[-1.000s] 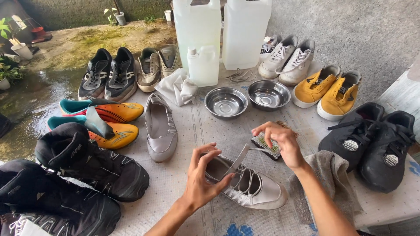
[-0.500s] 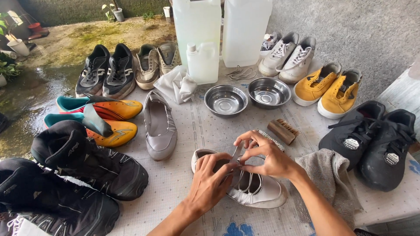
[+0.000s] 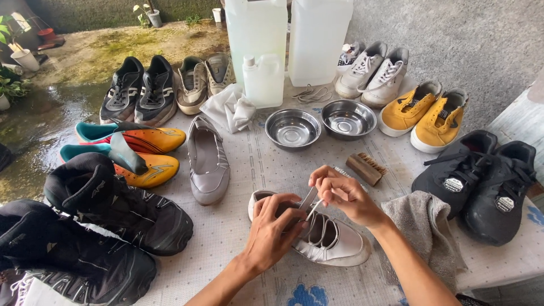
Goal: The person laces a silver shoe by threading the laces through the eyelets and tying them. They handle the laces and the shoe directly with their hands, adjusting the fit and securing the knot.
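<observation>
Item: white shoe (image 3: 331, 243), low, smooth leather-like upper, pale rubber sole, lying near the front edge of the tabletop (image 3: 260, 170), toe toward the right.

Hands: left hand (image 3: 275, 229) rests over the heel and throat of the shoe, fingers curled down on it, steadying. Right hand (image 3: 345, 192) is above the throat, thumb and forefinger pinched shut on a thin white lace (image 3: 313, 208) that runs down to the eyelets; the remaining fingers are loosely bent.

Handling note: judged best to keep the shoe pressed flat with the left hand and draw the lace straight along its eyelet row, one crossing at a time, so the soft upper does not pucker.

Adjacent stock:
- Brush (image 3: 365, 168), wooden block with short bristles, just beyond the right hand.
- Grey towel (image 3: 425, 232), nubby, crumpled, right of the shoe.
- Two steel bowls (image 3: 293, 128), round, shiny, mid-tabletop.
- Grey flat (image 3: 208, 161), matte, slim, left of centre.
- Yellow canvas pair (image 3: 422, 113), white soles, toward the right edge.
- Black pair (image 3: 481, 178), at the right edge.
- Translucent plastic jugs (image 3: 258, 34), boxy, at the back edge.
</observation>
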